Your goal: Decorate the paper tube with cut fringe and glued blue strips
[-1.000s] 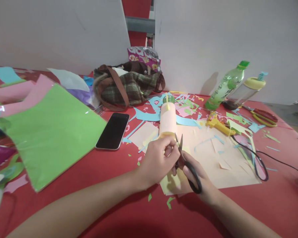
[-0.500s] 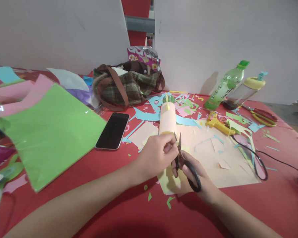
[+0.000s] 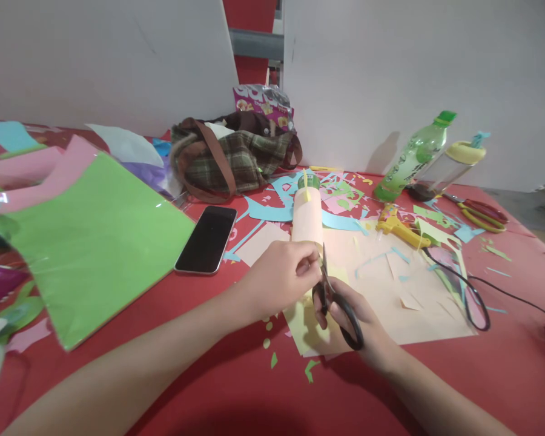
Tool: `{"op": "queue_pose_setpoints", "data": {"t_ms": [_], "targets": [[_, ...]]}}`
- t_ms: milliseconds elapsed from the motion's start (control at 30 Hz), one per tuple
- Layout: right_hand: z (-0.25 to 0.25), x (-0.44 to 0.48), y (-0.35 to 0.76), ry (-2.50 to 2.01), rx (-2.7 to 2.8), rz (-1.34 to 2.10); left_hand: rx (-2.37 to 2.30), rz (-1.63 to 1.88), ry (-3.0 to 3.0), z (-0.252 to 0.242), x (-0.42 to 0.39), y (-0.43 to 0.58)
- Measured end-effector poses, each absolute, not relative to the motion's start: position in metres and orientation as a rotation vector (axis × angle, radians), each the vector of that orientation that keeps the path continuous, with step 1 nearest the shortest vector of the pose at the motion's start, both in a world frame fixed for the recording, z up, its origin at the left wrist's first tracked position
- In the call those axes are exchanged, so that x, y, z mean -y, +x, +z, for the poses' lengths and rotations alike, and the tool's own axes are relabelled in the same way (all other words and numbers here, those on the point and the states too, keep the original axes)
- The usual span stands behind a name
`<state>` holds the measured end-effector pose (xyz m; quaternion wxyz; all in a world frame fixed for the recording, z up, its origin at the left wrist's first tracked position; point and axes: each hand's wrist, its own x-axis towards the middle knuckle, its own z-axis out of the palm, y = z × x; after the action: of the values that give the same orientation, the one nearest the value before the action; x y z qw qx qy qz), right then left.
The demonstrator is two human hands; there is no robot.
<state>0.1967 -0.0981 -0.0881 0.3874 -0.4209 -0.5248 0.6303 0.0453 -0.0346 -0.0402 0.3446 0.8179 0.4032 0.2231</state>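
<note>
My right hand (image 3: 361, 321) grips a pair of black-handled scissors (image 3: 352, 324), blades up and slightly apart. Beside the blades, my left hand (image 3: 279, 278) is closed in a pinch. A small piece of pale yellow paper shows at its fingertips, mostly hidden by the fingers. Just beyond both hands lies a bottle wrapped in pale peach paper (image 3: 307, 215), its green end (image 3: 309, 180) pointing away and a yellow strip on it. Under my hands are a yellow paper sheet (image 3: 315, 333) and a larger peach sheet (image 3: 431, 315). Small pale yellow dots (image 3: 267, 343) lie on the red table.
Left are a phone (image 3: 206, 239) and a green paper pack (image 3: 104, 242). A plaid bag (image 3: 249, 154) stands behind. On the right are a yellow glue gun (image 3: 402, 230) with its cord, a green bottle (image 3: 415, 157), a clear cup (image 3: 452, 169) and red-and-yellow-handled scissors (image 3: 481, 215). Paper scraps litter the table.
My left hand has shifted slightly left, and the scissors have moved a little with their blades closer together. More pale yellow dots show on the table below my left hand.
</note>
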Motion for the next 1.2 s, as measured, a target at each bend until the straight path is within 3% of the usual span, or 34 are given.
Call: {"op": "queue_pose_setpoints", "data": {"t_ms": [900,1200], "targets": [[-0.0897,0.097,0.1917,-1.217,1.214,1.557,-1.029,0.489,2.032,-0.0357,0.0259,0.0359],[-0.0908,0.0934,0.194,-1.094,1.034,1.42,-0.845,0.224,2.0,-0.0368,0.0321,0.0409]]}}
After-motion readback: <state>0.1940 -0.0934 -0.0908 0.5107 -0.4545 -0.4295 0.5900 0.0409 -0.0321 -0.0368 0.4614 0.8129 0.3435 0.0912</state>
